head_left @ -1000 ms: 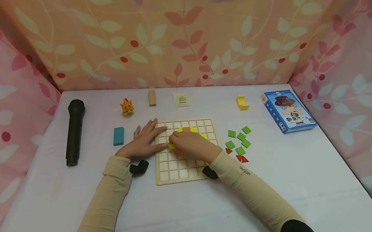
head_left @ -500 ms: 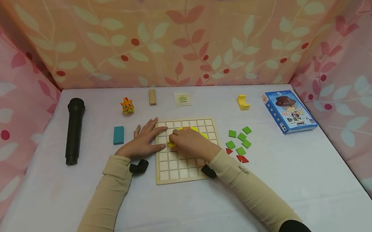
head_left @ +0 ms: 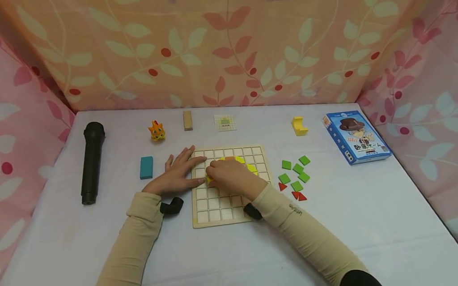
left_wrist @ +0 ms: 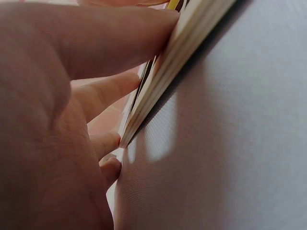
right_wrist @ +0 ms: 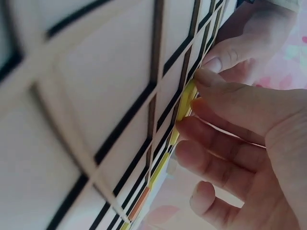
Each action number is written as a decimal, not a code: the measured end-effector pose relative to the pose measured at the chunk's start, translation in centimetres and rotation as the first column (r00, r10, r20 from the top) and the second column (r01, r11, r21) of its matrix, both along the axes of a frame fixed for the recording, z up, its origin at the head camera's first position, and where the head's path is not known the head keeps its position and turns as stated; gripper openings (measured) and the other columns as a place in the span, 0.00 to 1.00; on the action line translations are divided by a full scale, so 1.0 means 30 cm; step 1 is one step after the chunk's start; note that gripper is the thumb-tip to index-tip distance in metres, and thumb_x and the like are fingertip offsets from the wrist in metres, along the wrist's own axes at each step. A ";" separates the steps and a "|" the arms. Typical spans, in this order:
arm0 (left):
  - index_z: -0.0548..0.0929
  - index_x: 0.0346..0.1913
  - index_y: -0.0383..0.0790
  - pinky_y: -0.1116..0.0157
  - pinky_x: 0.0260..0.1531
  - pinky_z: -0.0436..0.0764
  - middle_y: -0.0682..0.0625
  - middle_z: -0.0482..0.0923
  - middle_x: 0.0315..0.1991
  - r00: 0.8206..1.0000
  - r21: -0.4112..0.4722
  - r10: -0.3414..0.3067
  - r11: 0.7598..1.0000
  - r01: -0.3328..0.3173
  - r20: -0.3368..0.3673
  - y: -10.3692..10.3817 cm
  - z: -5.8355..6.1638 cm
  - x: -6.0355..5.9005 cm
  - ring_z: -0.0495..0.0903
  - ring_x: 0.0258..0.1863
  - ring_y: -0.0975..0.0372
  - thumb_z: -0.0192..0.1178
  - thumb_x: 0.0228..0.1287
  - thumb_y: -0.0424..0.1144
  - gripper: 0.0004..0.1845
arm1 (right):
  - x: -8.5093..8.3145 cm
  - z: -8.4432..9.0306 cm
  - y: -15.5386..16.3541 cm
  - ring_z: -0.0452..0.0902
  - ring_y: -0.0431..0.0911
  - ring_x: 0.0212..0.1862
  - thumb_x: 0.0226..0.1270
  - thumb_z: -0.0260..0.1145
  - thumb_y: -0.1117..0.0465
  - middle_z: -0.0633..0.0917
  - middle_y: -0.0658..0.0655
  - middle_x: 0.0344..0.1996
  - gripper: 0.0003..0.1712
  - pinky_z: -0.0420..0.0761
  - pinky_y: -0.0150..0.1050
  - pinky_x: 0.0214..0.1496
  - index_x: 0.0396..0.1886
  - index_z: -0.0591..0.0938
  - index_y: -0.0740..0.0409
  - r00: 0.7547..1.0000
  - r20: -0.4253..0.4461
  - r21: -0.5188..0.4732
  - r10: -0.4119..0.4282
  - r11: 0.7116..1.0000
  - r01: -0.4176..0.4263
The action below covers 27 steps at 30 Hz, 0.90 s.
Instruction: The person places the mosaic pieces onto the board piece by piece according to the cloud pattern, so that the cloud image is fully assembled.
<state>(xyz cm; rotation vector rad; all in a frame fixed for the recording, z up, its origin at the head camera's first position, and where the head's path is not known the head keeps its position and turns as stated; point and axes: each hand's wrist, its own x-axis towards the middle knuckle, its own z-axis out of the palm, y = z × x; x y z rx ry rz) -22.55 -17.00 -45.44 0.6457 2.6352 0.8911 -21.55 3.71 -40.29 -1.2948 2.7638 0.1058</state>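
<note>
A wooden grid board lies mid-table. My left hand rests at its left side with fingers spread, thumb and fingertips on the edge; the left wrist view shows them along the board's layered rim. Over the upper-left cells, my right hand bends its fingers down. In the right wrist view its thumb and fingertips pinch a yellow tile at the grid. More yellow tiles and an orange tile sit in cells beyond the right hand, which hides part of the board.
Right of the board lie several green square tiles and red triangles. Farther back are a pattern card, wooden block, orange toy, yellow piece and blue box. Leftward are a teal block and black microphone.
My right hand has shifted slightly left over the board, showing a little more of the yellow tiles on the right. The left hand stays in place.
</note>
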 end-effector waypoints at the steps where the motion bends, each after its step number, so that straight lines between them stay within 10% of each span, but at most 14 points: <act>1: 0.61 0.72 0.55 0.40 0.67 0.26 0.45 0.34 0.78 1.000 0.000 -0.001 1.000 0.001 0.000 0.000 0.000 0.000 0.30 0.76 0.50 0.59 0.63 0.56 0.36 | 0.001 0.002 -0.002 0.79 0.40 0.35 0.65 0.66 0.50 0.81 0.49 0.35 0.11 0.79 0.35 0.36 0.40 0.81 0.52 1.000 -0.007 0.006 -0.002 1.000 0.002; 27: 0.78 0.57 0.64 0.39 0.66 0.25 0.46 0.38 0.78 1.000 0.051 0.004 0.999 -0.004 0.017 0.004 0.015 0.013 0.29 0.76 0.48 0.60 0.63 0.54 0.18 | 0.000 0.094 0.229 0.74 0.40 0.29 0.67 0.64 0.50 0.80 0.48 0.33 0.12 0.77 0.37 0.30 0.39 0.80 0.53 0.974 -0.002 -0.178 -0.226 0.959 0.222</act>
